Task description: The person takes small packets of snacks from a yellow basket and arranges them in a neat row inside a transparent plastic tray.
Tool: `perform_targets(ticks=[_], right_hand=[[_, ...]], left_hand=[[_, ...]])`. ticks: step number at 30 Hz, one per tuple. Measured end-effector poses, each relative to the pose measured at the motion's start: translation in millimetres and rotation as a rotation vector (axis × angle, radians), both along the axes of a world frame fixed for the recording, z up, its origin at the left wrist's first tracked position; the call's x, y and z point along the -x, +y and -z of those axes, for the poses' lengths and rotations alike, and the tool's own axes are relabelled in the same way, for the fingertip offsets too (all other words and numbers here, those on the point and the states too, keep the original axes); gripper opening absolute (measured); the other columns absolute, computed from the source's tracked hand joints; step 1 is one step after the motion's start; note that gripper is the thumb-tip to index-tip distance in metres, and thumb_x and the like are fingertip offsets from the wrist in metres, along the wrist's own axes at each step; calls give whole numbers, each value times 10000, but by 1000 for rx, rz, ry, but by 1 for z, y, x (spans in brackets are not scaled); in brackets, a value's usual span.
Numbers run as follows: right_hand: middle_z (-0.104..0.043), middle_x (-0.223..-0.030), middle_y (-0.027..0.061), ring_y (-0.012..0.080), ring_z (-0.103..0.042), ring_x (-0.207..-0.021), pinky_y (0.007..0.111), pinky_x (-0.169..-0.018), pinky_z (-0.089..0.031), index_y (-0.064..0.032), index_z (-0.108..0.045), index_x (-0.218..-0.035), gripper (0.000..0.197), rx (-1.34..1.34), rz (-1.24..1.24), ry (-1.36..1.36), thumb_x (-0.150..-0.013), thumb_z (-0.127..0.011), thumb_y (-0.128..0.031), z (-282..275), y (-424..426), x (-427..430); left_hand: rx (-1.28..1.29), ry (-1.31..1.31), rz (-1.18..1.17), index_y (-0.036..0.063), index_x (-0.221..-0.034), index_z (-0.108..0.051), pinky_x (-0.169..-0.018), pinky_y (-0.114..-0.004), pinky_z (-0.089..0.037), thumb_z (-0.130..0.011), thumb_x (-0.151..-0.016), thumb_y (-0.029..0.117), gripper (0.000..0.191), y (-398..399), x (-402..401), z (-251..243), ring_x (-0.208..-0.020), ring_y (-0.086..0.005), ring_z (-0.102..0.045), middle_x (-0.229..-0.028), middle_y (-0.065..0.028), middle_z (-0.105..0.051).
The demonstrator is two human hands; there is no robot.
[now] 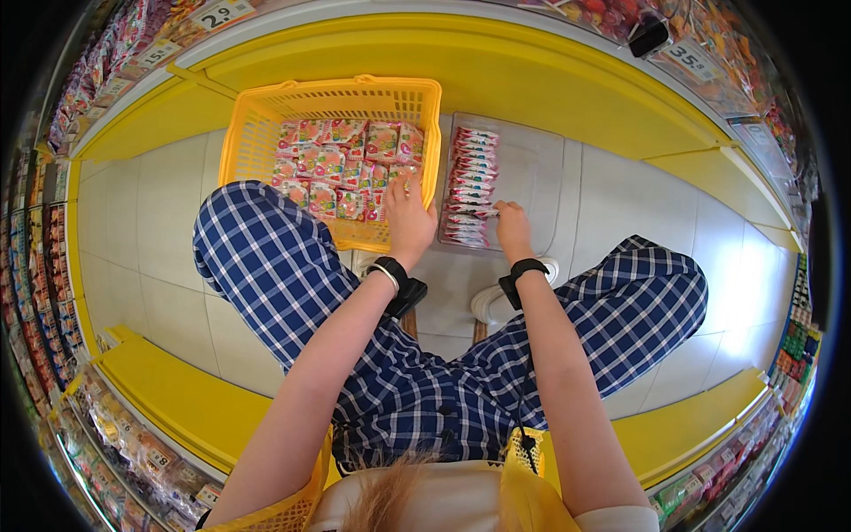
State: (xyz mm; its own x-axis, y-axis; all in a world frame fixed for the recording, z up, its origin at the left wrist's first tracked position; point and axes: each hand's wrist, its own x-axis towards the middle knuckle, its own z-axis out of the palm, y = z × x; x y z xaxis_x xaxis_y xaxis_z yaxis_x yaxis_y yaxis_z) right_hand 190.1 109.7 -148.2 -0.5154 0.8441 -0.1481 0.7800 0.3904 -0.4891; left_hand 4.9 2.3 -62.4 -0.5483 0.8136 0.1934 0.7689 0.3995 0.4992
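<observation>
A yellow plastic shopping basket [332, 104] stands on the floor before me, holding several pink-and-white candy packets [329, 163] laid in rows. My left hand [412, 216] reaches over the basket's right side, with fingertips at a packet [399, 174] near that wall. Whether it grips this packet is hidden by the fingers. To the right of the basket lies a shallow clear plastic tray [528, 149]. Along the tray's left side, similar packets [473, 166] stand on edge in one tight row. My right hand [515, 229] pinches the edge of one packet [484, 211] in the lower part of that row.
A yellow shelf base [505, 66] curves behind the basket and tray, with candy bins and price tags above. My plaid-trousered knees [266, 233] flank both containers; the left one overlaps the basket's near corner. A white shoe [495, 306] sits just below the tray.
</observation>
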Motion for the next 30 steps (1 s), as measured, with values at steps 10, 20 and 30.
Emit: perform_targets(ticks=[10, 20, 30], right_hand=[[-484, -1050, 259, 444, -543, -913, 476, -727, -489, 24, -400, -1028, 290, 26, 80, 13, -770, -529, 55, 2, -1, 5], [-455, -1056, 291, 481, -539, -881, 488, -719, -492, 38, -353, -1045, 345, 79, 112, 25, -747, -508, 118, 21, -8, 13], [-459, -1052, 284, 457, -527, -924, 462, -777, -468, 32, -370, -1063, 407, 113, 105, 156, -720, -590, 33, 16, -19, 26]], left_hand=[[15, -31, 8, 59, -1292, -408, -992, -481, -316, -626, -754, 119, 584, 0, 1, 6, -1153, -399, -384, -1203, -214, -434], [44, -54, 5, 59, -1308, -385, -996, -480, -315, -625, -758, 125, 603, -1, 0, 6, -1153, -401, -381, -1209, -212, -429], [32, -54, 2, 61, -1297, -399, -1002, -481, -313, -619, -753, 98, 588, 0, -2, 0, -1149, -404, -387, -1208, -206, -433]])
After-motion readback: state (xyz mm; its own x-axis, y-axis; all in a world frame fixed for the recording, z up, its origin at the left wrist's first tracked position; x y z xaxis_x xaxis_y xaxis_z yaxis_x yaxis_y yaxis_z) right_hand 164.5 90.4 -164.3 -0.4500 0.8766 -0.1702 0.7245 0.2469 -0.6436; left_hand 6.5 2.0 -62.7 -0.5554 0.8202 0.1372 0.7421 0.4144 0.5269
